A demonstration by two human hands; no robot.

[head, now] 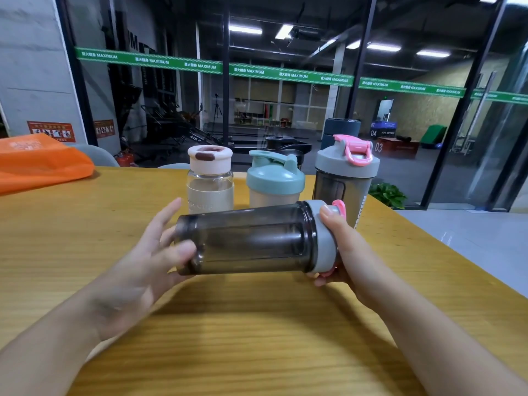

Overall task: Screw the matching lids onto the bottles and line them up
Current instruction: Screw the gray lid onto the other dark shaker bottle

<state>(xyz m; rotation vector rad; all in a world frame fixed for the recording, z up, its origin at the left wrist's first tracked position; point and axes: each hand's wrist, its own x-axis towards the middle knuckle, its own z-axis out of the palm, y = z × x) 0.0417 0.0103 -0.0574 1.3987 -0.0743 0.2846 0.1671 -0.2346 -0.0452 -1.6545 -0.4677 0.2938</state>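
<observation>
we are holding the smoky bottle [245, 241] sideways just above the bench [257, 324]: left grip [148, 252] loosely cradling its base, fingers spread, right grip [340, 247] wrapping the grey lid [324, 235]. it is looking empty, light, stiff and slick, so we are favouring the lid rim. behind, three capped bottles [275, 178] are standing in a row.

Two bare forearms enter from the lower edge, sleeveless to the frame's limit; the left hand [143, 261] and right hand [343, 247] are ungloved, with short, unpainted nails.
</observation>
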